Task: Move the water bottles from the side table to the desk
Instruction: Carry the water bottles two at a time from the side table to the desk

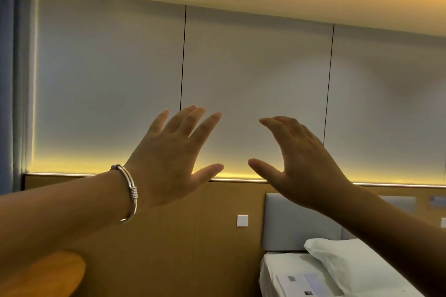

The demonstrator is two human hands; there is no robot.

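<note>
Both of my hands are raised in front of the wall, backs toward me. My left hand [173, 154] has its fingers spread straight and holds nothing; a silver bangle [129, 190] sits on its wrist. My right hand [296, 159] is held up beside it with fingers relaxed and slightly bent, also holding nothing. A gap of bare wall separates the two thumbs. No water bottle, side table or desk top shows in this view.
A rounded wooden surface [48, 272] shows at the bottom left. A bed [289, 270] with a white pillow [350, 263], a grey headboard [294, 222] and papers [304, 284] lies at the bottom right. A white wall switch [242, 220] is on the wood panel. A curtain [14, 79] hangs at the left.
</note>
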